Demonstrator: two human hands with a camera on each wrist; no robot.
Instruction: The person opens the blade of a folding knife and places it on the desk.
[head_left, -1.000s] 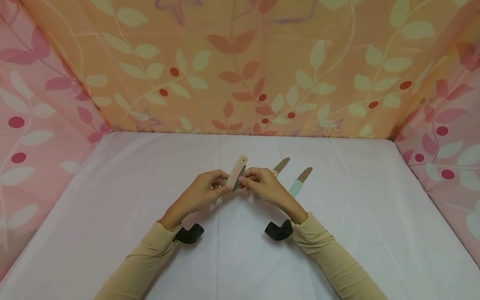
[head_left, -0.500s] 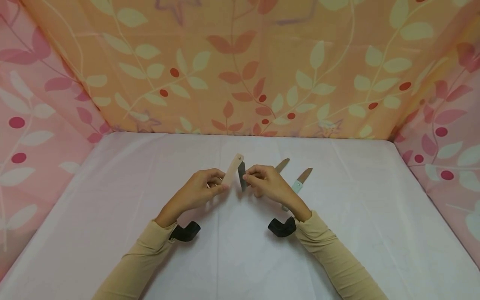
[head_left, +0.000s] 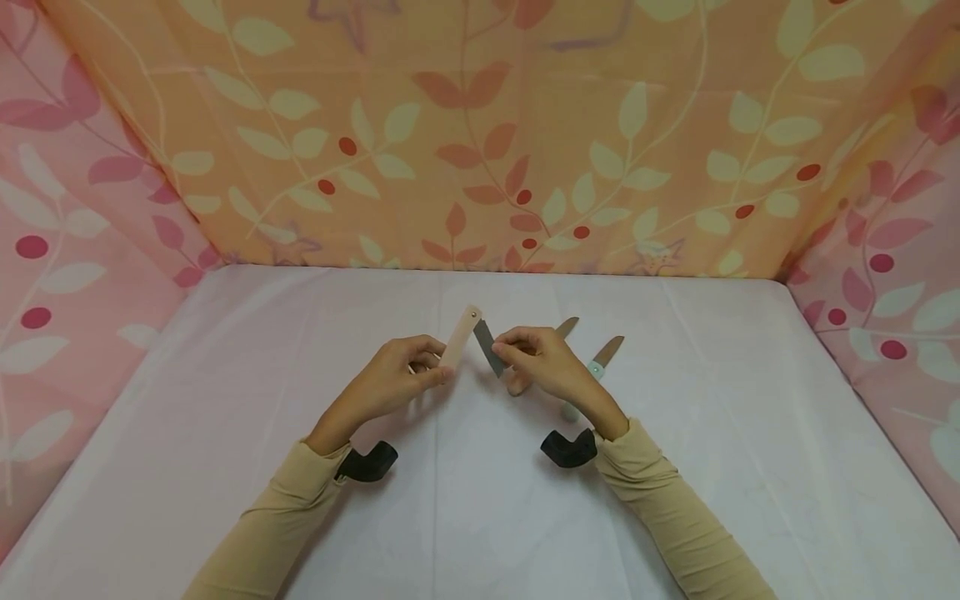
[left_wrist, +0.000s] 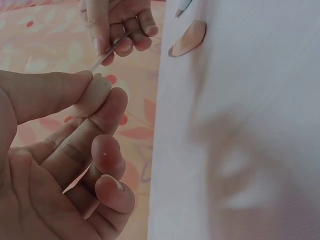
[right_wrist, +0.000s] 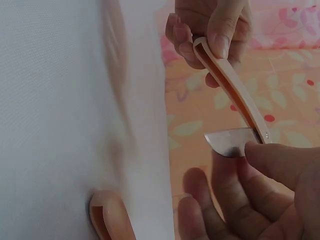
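Held up over the table is a folding knife point(head_left: 459, 337) with a pale peach handle. Its metal blade point(head_left: 489, 348) stands partly swung out from the slotted handle, joined at the riveted end. My left hand point(head_left: 397, 375) grips the handle's free end between thumb and fingers. The blade is pinched by thumb and fingers of my right hand point(head_left: 543, 362); the right wrist view shows this blade point(right_wrist: 227, 140) up close. Behind that hand lie two unfolded knives: a peach one point(head_left: 569, 326), partly hidden by the hand, and a mint-green one point(head_left: 613, 350), its handle partly covered by the wrist.
A white cloth point(head_left: 360, 533) covers the table. Floral fabric point(head_left: 480, 125) hangs along the back and both sides. Black curved pieces point(head_left: 371, 462) stick out at both wrists, below the sleeve cuffs.
The blade has swung out of the handle, away from lying close along it to a wide angle. My right hand has moved slightly right with the blade, my left hand slightly left with the handle.
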